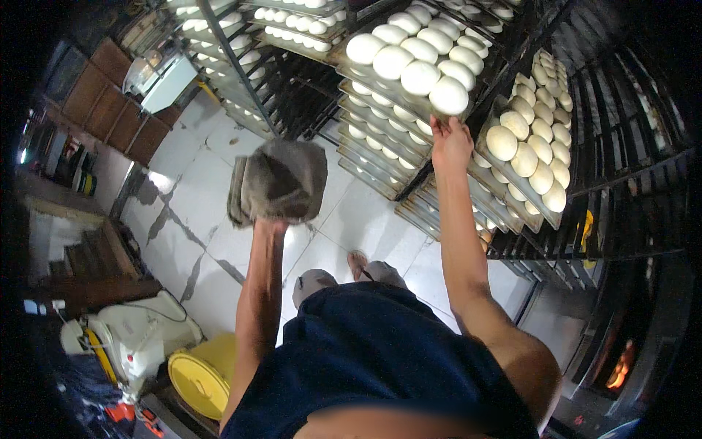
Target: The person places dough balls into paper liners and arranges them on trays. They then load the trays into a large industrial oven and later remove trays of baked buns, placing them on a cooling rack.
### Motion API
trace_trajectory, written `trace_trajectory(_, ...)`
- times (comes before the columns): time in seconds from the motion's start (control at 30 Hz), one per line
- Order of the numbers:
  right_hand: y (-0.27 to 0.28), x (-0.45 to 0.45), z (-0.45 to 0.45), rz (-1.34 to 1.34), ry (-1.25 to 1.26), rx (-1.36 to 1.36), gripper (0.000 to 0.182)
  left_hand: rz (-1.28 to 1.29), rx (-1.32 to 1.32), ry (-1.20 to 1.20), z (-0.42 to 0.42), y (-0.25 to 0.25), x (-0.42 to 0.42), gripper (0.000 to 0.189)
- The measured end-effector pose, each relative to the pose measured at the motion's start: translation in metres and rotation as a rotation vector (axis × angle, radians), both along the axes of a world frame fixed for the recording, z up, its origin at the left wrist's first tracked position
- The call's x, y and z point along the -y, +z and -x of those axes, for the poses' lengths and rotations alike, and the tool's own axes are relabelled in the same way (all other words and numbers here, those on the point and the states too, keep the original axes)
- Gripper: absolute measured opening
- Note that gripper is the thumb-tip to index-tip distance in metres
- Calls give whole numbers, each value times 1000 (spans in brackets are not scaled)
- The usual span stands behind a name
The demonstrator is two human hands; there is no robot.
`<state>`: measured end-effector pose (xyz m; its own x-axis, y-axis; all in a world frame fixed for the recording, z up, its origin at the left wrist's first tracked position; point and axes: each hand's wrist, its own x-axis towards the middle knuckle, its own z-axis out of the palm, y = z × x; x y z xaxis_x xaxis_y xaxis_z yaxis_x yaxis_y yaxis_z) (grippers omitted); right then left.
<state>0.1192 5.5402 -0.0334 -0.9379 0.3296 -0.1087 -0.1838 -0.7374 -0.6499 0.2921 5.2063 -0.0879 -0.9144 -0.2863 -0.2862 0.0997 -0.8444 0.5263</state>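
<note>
My left hand is mostly hidden by a thick folded brown-grey cloth, which it holds out over the tiled floor. My right hand is at the front edge of a metal tray in a rack, its fingers curled at the rim just below the round white dough buns. Whether the fingers grip the rim or only touch it, I cannot tell. Below that tray are more trays of pale buns. To the right, another tray holds creamier, speckled buns.
A second rack with buns stands at the upper left. Dark metal racking rises on the right, with a flame low beside it. A yellow lidded bucket and a white machine stand at the lower left.
</note>
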Motion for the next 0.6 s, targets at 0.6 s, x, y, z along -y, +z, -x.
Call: trace_trajectory(0.6,64,112,-312,13,202,-10,60,1762,-1127,539,15,88,103,95)
